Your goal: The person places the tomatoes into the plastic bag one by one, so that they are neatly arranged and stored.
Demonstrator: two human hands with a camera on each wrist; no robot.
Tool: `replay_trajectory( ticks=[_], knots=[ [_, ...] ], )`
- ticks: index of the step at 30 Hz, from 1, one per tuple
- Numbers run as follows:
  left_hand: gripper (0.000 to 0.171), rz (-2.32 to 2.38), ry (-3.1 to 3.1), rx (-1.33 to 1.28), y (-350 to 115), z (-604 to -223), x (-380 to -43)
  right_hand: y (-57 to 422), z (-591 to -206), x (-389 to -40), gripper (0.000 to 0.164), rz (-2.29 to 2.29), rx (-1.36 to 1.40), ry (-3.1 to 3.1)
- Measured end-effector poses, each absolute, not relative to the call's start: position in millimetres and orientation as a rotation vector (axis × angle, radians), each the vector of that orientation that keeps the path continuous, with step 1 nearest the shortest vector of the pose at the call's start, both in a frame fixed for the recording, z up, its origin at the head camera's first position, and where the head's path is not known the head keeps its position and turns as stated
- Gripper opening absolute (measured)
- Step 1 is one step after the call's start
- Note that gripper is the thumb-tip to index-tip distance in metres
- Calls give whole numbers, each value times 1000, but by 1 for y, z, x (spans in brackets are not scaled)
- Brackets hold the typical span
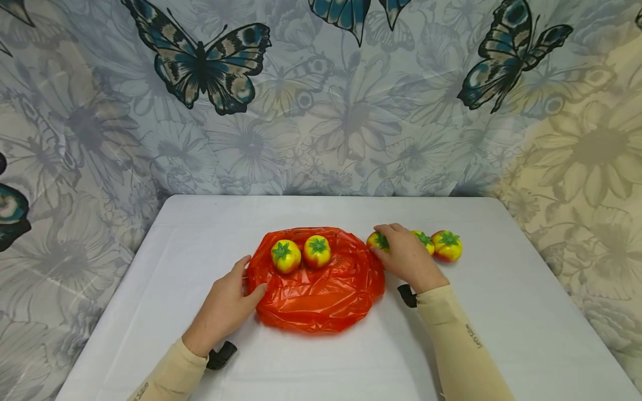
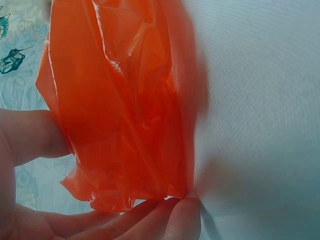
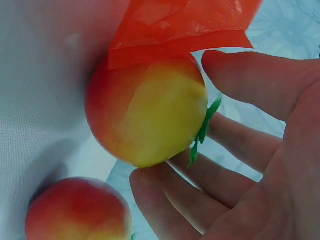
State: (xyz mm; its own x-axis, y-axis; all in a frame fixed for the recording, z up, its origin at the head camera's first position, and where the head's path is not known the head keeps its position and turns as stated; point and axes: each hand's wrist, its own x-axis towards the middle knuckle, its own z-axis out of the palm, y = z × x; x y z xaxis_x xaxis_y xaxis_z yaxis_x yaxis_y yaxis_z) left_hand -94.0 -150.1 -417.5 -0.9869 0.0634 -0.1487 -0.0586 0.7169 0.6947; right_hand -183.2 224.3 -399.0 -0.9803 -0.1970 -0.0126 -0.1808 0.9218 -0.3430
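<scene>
A crinkled red plastic bag lies on the white table, with two red-and-yellow toy tomatoes on top, one at left and another beside it. My left hand holds the bag's left side, thumb against one face and fingers along the edge. At the bag's right side, my right hand grips a third toy tomato between thumb and fingers; its green leaves show. The bag's edge overlaps this tomato in the right wrist view. Part of the tomato is hidden by the hand in the head view.
Right of my right hand sit two more toy tomatoes, one partly hidden and one in full view. The white table ends at a wall covering with butterflies and flowers. Black wrist cameras hang below both wrists.
</scene>
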Motion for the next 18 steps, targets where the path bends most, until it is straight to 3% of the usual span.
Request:
replay_trajectory(
  ticks=[18],
  knots=[
    [80, 1120, 2774, 10, -150, -419, -94, 225, -398, -183, 57, -524, -291, 3039]
  ],
)
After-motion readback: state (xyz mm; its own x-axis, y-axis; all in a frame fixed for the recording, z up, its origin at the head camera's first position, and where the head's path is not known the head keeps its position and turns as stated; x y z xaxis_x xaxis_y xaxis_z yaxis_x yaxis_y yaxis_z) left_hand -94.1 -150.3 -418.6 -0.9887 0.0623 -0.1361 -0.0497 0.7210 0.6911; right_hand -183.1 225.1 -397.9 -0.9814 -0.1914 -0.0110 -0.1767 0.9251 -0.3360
